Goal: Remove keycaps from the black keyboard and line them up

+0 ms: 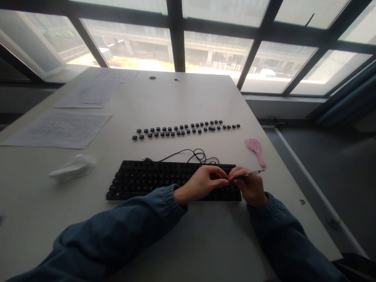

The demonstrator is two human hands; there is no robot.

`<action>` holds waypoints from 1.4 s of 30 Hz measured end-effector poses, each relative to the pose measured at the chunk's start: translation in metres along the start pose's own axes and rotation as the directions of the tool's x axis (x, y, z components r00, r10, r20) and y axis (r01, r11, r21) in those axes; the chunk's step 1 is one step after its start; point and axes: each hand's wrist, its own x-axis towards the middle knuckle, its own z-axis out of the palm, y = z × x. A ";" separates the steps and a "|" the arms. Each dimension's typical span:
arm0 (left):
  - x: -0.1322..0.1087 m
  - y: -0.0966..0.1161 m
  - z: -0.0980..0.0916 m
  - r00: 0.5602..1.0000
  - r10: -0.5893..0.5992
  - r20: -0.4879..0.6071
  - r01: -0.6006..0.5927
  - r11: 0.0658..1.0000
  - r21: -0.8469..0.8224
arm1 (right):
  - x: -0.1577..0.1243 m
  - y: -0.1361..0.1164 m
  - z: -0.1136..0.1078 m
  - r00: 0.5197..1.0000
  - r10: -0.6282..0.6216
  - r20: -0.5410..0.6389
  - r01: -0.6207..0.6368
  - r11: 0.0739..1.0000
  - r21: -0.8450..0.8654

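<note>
Hands meet over the right end of the black keyboard [147, 182]: the left hand [202, 183] pinches its fingertips together beside the right hand [250, 188], clamped on a thin metal tool [252, 172]. Small, steady, straight pulls would suit best. Farther off lie loose keycaps [185, 129]; print on the papers [58, 127] is unreadable.

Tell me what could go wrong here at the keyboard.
1. The thin metal tool in the right hand meets the fingertips of the left hand over the keyboard; a slip might jab a finger or gouge the board.
2. The loose keycaps lie in open rows; a sleeve could scatter them.
</note>
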 end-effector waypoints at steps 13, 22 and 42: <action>-0.041 0.046 -0.023 0.977 -0.178 -0.122 0.173 0.984 -0.048 | 0.004 -0.010 -0.004 0.997 -0.027 0.077 0.025 0.999 0.031; 0.089 0.116 -0.064 0.935 0.298 -0.190 -0.164 0.842 0.515 | 0.009 -0.013 -0.005 0.990 -0.130 0.048 0.132 0.991 -0.033; 0.359 0.036 0.008 0.989 0.081 -0.124 0.077 0.431 0.899 | 0.022 -0.001 -0.047 0.836 0.013 -0.549 -0.006 1.000 0.016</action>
